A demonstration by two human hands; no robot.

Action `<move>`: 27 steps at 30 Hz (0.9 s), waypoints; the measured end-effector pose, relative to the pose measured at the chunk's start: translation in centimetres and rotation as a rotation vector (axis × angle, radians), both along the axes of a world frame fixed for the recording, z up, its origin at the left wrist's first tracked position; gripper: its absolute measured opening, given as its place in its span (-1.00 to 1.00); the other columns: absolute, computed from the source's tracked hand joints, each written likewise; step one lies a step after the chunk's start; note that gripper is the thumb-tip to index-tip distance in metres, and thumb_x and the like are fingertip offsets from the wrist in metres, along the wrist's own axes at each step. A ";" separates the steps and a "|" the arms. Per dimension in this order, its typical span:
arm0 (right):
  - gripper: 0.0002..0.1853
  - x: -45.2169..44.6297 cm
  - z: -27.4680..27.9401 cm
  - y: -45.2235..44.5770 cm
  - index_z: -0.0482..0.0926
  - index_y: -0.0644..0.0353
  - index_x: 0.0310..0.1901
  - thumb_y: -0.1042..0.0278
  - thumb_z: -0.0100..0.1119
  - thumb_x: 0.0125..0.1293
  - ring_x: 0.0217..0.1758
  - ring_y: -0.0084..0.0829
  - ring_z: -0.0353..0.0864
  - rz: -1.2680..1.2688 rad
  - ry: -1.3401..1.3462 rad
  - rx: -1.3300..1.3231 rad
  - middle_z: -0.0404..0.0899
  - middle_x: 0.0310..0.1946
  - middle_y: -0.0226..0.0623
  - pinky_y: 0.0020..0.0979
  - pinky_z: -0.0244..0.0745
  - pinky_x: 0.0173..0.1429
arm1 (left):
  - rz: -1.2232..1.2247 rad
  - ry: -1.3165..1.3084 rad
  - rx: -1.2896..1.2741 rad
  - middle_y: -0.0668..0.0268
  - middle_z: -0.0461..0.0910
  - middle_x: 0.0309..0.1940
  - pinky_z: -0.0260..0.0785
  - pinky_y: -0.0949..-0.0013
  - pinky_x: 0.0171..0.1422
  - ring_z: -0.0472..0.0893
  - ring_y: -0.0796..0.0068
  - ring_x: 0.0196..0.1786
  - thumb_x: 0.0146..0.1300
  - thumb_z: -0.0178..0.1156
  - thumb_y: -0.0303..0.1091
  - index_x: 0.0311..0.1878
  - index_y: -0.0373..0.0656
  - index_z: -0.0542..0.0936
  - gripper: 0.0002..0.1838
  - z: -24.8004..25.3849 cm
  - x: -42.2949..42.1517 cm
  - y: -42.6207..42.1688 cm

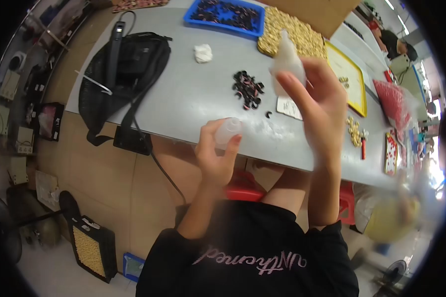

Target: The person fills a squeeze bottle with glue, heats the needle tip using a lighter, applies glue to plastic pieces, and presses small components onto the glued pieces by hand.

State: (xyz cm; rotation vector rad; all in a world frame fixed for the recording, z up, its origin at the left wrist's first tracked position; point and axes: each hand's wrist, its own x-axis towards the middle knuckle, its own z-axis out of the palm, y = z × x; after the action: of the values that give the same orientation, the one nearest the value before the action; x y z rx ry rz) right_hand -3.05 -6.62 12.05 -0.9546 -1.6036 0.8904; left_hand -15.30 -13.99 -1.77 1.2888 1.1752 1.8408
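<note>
My left hand is closed around a small translucent plastic bottle, held upright at the table's near edge with its neck upward. Higher and to the right, my right hand grips a whitish squeeze bottle with a pointed nozzle directed upward. Between the hands, a loose pile of small black curved pieces lies on the grey table. One such piece rests apart from it. A white printed card lies partly behind my right hand.
A blue tray of dark pieces and a mass of gold pieces are at the back. Crumpled white tissue and a black bag lie left. To the right are a yellow-rimmed tray, gold pieces and a person.
</note>
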 end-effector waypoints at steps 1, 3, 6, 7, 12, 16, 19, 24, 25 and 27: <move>-0.73 -1.9 0.3 1.5 0.49 0.38 -0.21 0.41 0.29 0.12 -0.27 -0.57 0.55 0.004 -0.019 0.013 0.59 -0.35 -0.28 -0.55 0.42 -0.20 | 0.063 -0.007 -0.016 0.14 0.55 -0.19 0.39 0.42 -0.05 0.52 0.51 -0.23 0.26 0.14 -0.42 -0.06 -0.26 0.35 -0.75 -0.4 -0.7 0.3; -0.65 -5.4 0.0 5.2 0.49 0.38 -0.20 0.31 0.33 0.09 -0.31 -0.53 0.56 0.007 -0.077 0.032 0.60 -0.37 -0.25 -0.53 0.44 -0.21 | 0.174 0.059 -0.038 0.15 0.56 -0.19 0.40 0.41 -0.02 0.54 0.48 -0.20 0.25 0.14 -0.47 -0.05 -0.29 0.36 -0.75 -1.2 -2.1 1.1; -0.57 -10.3 -2.0 12.4 0.49 0.40 -0.16 0.22 0.35 0.09 -0.25 -0.52 0.60 -0.039 -0.292 0.164 0.63 -0.31 -0.20 -0.53 0.46 -0.15 | 0.273 0.122 -0.028 0.14 0.57 -0.20 0.42 0.42 -0.06 0.57 0.45 -0.23 0.21 0.16 -0.50 -0.07 -0.32 0.40 -0.75 -1.4 -3.8 1.8; -0.49 -11.9 -2.8 15.0 0.48 0.40 -0.21 0.14 0.38 -0.06 -0.29 -0.40 0.59 0.003 -0.240 0.161 0.60 -0.36 -0.14 -0.43 0.47 -0.15 | 0.288 0.151 -0.016 0.14 0.57 -0.21 0.42 0.42 -0.08 0.58 0.44 -0.24 0.19 0.18 -0.50 -0.07 -0.32 0.42 -0.74 -1.1 -4.0 1.9; -0.43 -19.0 -5.4 24.7 0.55 0.45 -0.16 0.07 0.40 -0.06 -0.26 -0.32 0.63 -0.031 -0.527 0.295 0.63 -0.24 -0.05 -0.38 0.48 -0.09 | 0.294 0.206 -0.052 0.16 0.60 -0.27 0.43 0.42 -0.18 0.61 0.35 -0.28 0.07 0.28 -0.51 -0.13 -0.30 0.49 -0.71 0.2 -4.7 2.0; -0.42 -22.6 -8.7 32.2 0.62 0.40 -0.23 0.00 0.41 -0.13 -0.18 -0.18 0.62 -0.156 -0.660 0.372 0.62 -0.30 0.04 -0.29 0.44 0.00 | 0.279 0.240 -0.010 0.14 0.60 -0.22 0.45 0.33 -0.21 0.62 0.20 -0.27 0.05 0.30 -0.48 -0.09 -0.26 0.48 -0.67 -0.2 -4.8 2.3; -0.46 -23.4 -9.8 36.0 0.67 0.21 -0.23 -0.08 0.39 -0.15 0.01 -0.04 0.51 -0.307 -0.770 0.303 0.63 -0.32 0.02 -0.25 0.39 0.09 | 0.237 0.252 0.027 0.12 0.59 -0.18 0.47 0.32 -0.22 0.62 0.18 -0.26 0.05 0.30 -0.49 -0.03 -0.29 0.44 -0.60 -0.5 -5.0 2.4; -0.55 -23.2 -10.7 36.5 0.69 0.15 -0.28 -0.04 0.38 -0.12 0.19 0.05 0.24 -0.279 -0.948 0.092 0.58 -0.10 -0.15 0.02 0.17 0.19 | 0.209 0.251 0.069 0.10 0.59 -0.19 0.51 0.42 -0.27 0.65 0.25 -0.26 0.02 0.31 -0.50 -0.01 -0.34 0.41 -0.56 -1.0 -5.1 2.8; -0.54 -23.0 -11.1 36.8 0.70 0.14 -0.29 -0.06 0.39 -0.13 0.19 0.06 0.24 -0.266 -0.955 0.103 0.58 -0.10 -0.16 0.03 0.17 0.18 | 0.198 0.252 0.054 0.10 0.59 -0.19 0.51 0.41 -0.27 0.65 0.25 -0.26 0.02 0.31 -0.50 -0.01 -0.34 0.41 -0.56 -0.9 -5.2 2.8; -0.52 -22.3 -11.7 37.6 0.70 0.13 -0.29 -0.10 0.40 -0.15 0.19 0.08 0.23 -0.249 -0.970 0.122 0.58 -0.10 -0.19 0.04 0.16 0.17 | 0.166 0.255 0.028 0.11 0.59 -0.19 0.51 0.40 -0.27 0.65 0.24 -0.26 0.03 0.31 -0.49 -0.01 -0.33 0.42 -0.56 -0.6 -5.4 2.7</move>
State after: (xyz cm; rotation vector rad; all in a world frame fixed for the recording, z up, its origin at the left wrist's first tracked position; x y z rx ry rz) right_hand -25.32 30.96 0.40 -1.5859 -2.2168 0.1102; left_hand -20.73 -11.27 -2.38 1.5164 1.4334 1.8535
